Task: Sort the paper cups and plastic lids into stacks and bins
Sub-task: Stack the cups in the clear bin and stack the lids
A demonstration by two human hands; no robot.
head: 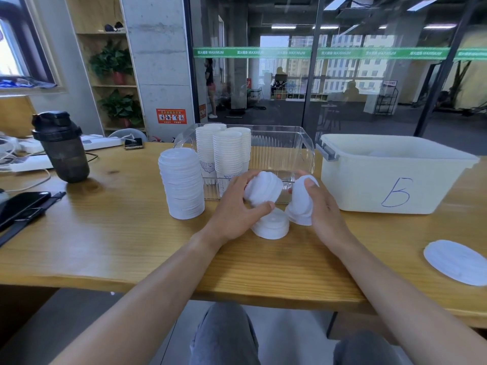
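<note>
Knees in grey trousers sit lowest in frame, both forearms reaching over the bench point(118, 233) edge. Left hand point(237, 209) has fingers and thumb curled round a small tilted stack of lids point(262, 191), lifted off the wood; right hand point(320, 206) grips a second short lid bundle point(300, 204), its lower end on or just above the bench — cannot tell which. Both bundles are angled toward each other, probably so they can be nested into one. Between and just below the hands a third lid pile point(271, 226) rests on the bench, likely next to be merged. Left of the hands stands a tall lid stack point(181, 184) — likely where the merged lids end up. Behind the hands, a clear bin point(284, 143) holds several stacks of paper cups point(226, 151) at its left side, so cups look mostly sorted. Right of it a white bin marked B point(390, 180), contents hard to see. One loose lid point(456, 260) lies flat at the far right, well apart. Dark shaker bottle point(62, 147) and phone point(21, 206) sit left, uninvolved.
</note>
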